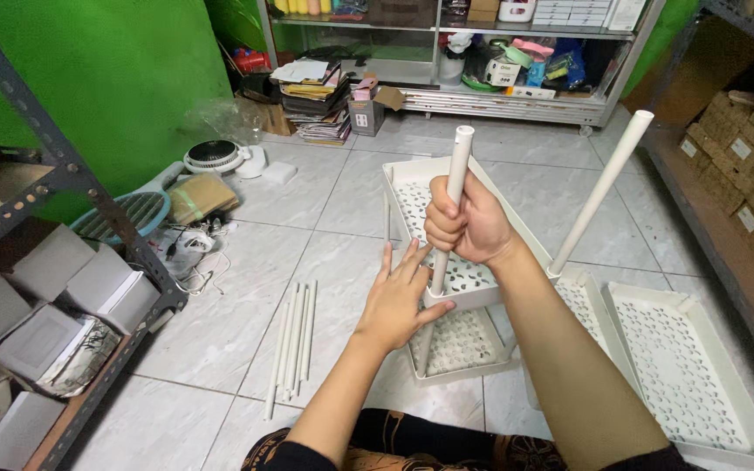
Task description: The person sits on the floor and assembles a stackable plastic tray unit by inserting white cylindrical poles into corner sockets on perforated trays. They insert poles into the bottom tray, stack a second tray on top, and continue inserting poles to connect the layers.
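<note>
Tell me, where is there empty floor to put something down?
Bare tiles lie between the loose white rods and the metal shelf of boxes, and farther back, before the stacked papers. It is crowded around the white trays, where the right hand grips a pole and the left hand steadies them.

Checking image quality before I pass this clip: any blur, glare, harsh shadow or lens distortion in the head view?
Head view: evenly lit, sharp on the right hand gripping the white tube and the left hand; soft sheen on the floor tiles, no harsh shadows; wide-angle bending shows on the grey shelf post at left.
</note>
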